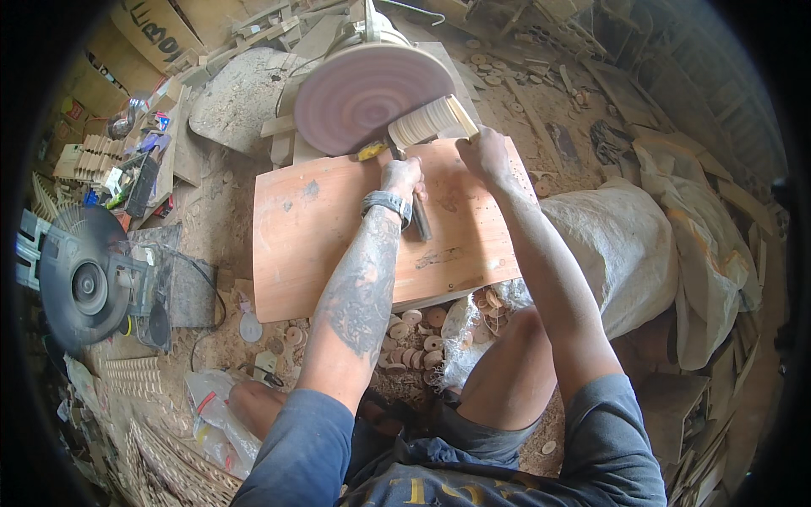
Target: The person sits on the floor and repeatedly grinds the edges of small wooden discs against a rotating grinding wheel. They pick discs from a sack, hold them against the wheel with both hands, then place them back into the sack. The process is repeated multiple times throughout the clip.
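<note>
A row of round wooden discs packed face to face lies against the front of a large reddish sanding disc, whose face is smeared as if spinning. My right hand is closed at the right end of that row, by a pale wooden end piece. My left hand grips a dark bar that slants down over the plywood board. Near its fingers, a yellow piece sits below the sanding disc; how it joins the bar is hidden.
Left stands a circular saw with a round dark blade. A white woven sack bulges beside my right forearm. Loose wooden discs lie below the board. Stacked wood pieces and tools crowd the upper left.
</note>
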